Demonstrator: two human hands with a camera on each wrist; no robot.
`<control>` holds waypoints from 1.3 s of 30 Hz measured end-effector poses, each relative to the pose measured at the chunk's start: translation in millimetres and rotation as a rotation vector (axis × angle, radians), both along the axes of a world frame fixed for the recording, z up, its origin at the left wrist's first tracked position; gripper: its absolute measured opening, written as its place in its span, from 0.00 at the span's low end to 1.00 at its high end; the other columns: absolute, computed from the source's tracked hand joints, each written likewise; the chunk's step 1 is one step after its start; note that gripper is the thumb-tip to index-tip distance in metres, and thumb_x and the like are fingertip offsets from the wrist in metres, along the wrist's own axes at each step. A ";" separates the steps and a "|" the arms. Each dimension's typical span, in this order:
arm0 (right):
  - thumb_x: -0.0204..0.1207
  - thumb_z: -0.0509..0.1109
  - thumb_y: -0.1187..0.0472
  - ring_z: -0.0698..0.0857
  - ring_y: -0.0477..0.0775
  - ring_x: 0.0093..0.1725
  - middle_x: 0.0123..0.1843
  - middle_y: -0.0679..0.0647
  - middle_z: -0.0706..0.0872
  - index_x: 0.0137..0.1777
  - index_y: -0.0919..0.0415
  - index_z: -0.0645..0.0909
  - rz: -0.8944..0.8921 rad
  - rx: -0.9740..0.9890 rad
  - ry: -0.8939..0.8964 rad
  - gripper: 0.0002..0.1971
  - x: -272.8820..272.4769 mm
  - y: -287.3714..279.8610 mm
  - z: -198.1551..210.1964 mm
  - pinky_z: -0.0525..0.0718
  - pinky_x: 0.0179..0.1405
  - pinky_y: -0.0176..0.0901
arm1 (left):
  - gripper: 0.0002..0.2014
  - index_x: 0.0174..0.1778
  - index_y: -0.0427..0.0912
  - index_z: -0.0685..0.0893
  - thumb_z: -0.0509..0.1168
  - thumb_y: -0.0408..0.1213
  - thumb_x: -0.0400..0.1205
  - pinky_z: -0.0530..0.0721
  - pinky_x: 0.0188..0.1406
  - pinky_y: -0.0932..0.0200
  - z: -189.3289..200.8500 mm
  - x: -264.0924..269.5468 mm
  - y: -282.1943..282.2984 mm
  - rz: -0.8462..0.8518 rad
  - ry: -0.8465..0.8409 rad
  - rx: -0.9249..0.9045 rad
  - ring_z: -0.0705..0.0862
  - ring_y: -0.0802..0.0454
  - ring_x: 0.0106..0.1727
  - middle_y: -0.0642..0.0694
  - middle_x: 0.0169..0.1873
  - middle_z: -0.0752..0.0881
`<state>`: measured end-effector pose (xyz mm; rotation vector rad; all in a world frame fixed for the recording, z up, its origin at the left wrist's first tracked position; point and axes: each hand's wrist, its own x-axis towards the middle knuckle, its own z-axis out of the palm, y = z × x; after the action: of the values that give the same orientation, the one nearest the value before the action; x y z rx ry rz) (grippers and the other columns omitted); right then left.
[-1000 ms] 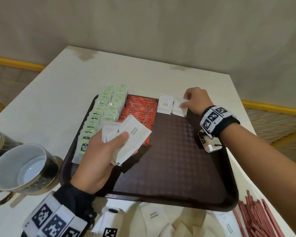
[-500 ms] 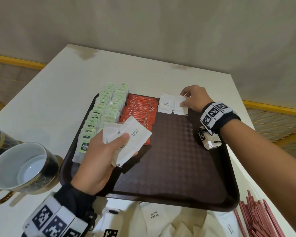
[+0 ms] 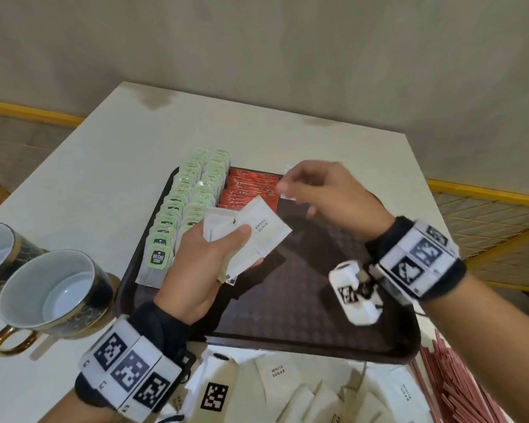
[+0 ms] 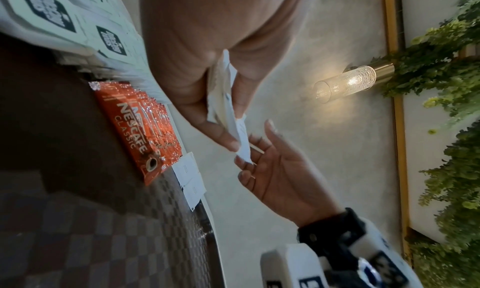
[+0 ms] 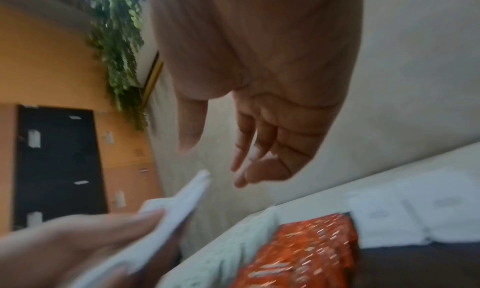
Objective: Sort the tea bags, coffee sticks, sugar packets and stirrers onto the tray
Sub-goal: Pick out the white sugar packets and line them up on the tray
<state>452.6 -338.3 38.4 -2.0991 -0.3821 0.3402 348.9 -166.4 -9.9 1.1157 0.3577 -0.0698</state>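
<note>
Left hand: your left hand point(image 3: 205, 270) grips a fan of sugar packets point(image 3: 251, 236) above the tray point(image 3: 318, 300).
Right hand: your right hand point(image 3: 327, 193) hovers beside them, fingers loose, holding nothing.
Tray: tea bags point(image 3: 184, 206), coffee sticks point(image 3: 251, 190), 2 laid packets point(image 4: 189, 179).

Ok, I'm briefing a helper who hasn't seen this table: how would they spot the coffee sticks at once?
Look at the dark brown tray in the middle of the white table. Along its far edge, a block of coffee sticks lies between two rows of green-tagged tea bags and the white sugar packets already on the tray. They are the only orange-red packets, printed Nescafe Classic.
</note>
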 end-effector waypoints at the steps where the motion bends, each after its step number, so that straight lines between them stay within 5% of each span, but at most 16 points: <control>1: 0.73 0.77 0.56 0.85 0.46 0.38 0.42 0.55 0.88 0.51 0.59 0.85 0.082 -0.016 0.060 0.10 -13.3 6.5 1.6 0.81 0.31 0.38 | 0.14 0.63 0.40 0.83 0.66 0.27 0.82 0.90 0.50 0.48 2.2 -0.9 -0.9 -0.015 -0.011 -0.017 0.91 0.44 0.53 0.41 0.54 0.91; 5: 0.73 0.76 0.68 0.87 0.51 0.37 0.47 0.67 0.88 0.49 0.62 0.85 0.055 0.015 0.042 0.07 -30.7 10.8 0.2 0.85 0.30 0.42 | 0.13 0.66 0.39 0.80 0.59 0.31 0.86 0.89 0.52 0.50 9.9 -2.5 0.9 -0.094 -0.012 -0.178 0.89 0.42 0.57 0.39 0.57 0.90; 9: 0.79 0.68 0.71 0.88 0.51 0.42 0.52 0.60 0.87 0.51 0.63 0.84 -0.090 0.057 0.011 0.06 -37.8 -5.1 9.3 0.90 0.41 0.50 | 0.20 0.69 0.35 0.75 0.59 0.29 0.80 0.84 0.59 0.40 13.7 -5.9 11.9 -0.138 0.025 -0.414 0.89 0.35 0.57 0.31 0.59 0.88; 14: 0.77 0.65 0.79 0.89 0.52 0.51 0.55 0.57 0.88 0.55 0.63 0.83 -0.095 0.300 0.150 0.13 -70.4 -4.7 25.7 0.90 0.47 0.47 | 0.12 0.60 0.37 0.80 0.54 0.25 0.86 0.85 0.62 0.44 14.4 -12.6 15.6 -0.134 -0.038 -0.271 0.88 0.40 0.61 0.36 0.57 0.89; 17: 0.75 0.70 0.78 0.90 0.54 0.44 0.49 0.62 0.89 0.52 0.67 0.82 -0.126 0.411 0.223 0.10 -91.5 10.1 23.7 0.90 0.40 0.42 | 0.12 0.62 0.37 0.83 0.59 0.26 0.85 0.88 0.53 0.54 15.0 -15.6 15.6 -0.110 -0.058 -0.181 0.89 0.45 0.58 0.39 0.57 0.90; 21: 0.72 0.75 0.75 0.89 0.57 0.39 0.43 0.63 0.91 0.48 0.68 0.82 -0.247 0.455 0.209 0.08 -105.5 26.6 11.8 0.87 0.30 0.35 | 0.16 0.66 0.34 0.83 0.67 0.27 0.81 0.88 0.51 0.49 14.1 -17.1 14.0 -0.037 -0.122 -0.045 0.88 0.41 0.60 0.37 0.58 0.89; 27: 0.76 0.74 0.67 0.86 0.55 0.40 0.51 0.70 0.89 0.46 0.66 0.82 -0.446 0.630 0.248 0.03 -122.5 43.3 -6.6 0.84 0.32 0.36 | 0.18 0.64 0.37 0.84 0.69 0.24 0.77 0.88 0.54 0.49 13.4 -19.6 5.8 0.063 -0.145 -0.144 0.89 0.43 0.58 0.39 0.57 0.90; 32: 0.78 0.70 0.69 0.91 0.57 0.50 0.52 0.60 0.91 0.53 0.68 0.80 -0.503 0.705 0.261 0.06 -122.4 38.1 -5.7 0.90 0.39 0.42 | 0.12 0.62 0.42 0.84 0.65 0.30 0.83 0.89 0.40 0.58 11.0 -20.7 6.2 0.034 -0.113 -0.245 0.90 0.46 0.55 0.41 0.56 0.91; 35: 0.79 0.69 0.71 0.92 0.52 0.46 0.49 0.56 0.91 0.53 0.64 0.80 -0.495 0.625 0.101 0.06 -110.9 19.8 2.1 0.89 0.30 0.39 | 0.13 0.60 0.44 0.85 0.69 0.29 0.80 0.88 0.36 0.57 6.5 -16.8 17.2 0.086 -0.094 -0.141 0.90 0.44 0.55 0.41 0.55 0.90; 39: 0.79 0.66 0.75 0.88 0.41 0.37 0.44 0.49 0.89 0.49 0.59 0.85 -0.227 0.358 0.030 0.11 -99.5 3.0 14.5 0.82 0.26 0.34 | 0.13 0.51 0.48 0.87 0.73 0.26 0.76 0.89 0.51 0.49 4.3 -11.1 30.0 0.075 -0.096 0.077 0.91 0.46 0.54 0.45 0.51 0.92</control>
<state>353.1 -335.3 52.8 -1.7616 -0.1681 0.1548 337.8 -136.4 -5.6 1.1766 0.3179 0.0642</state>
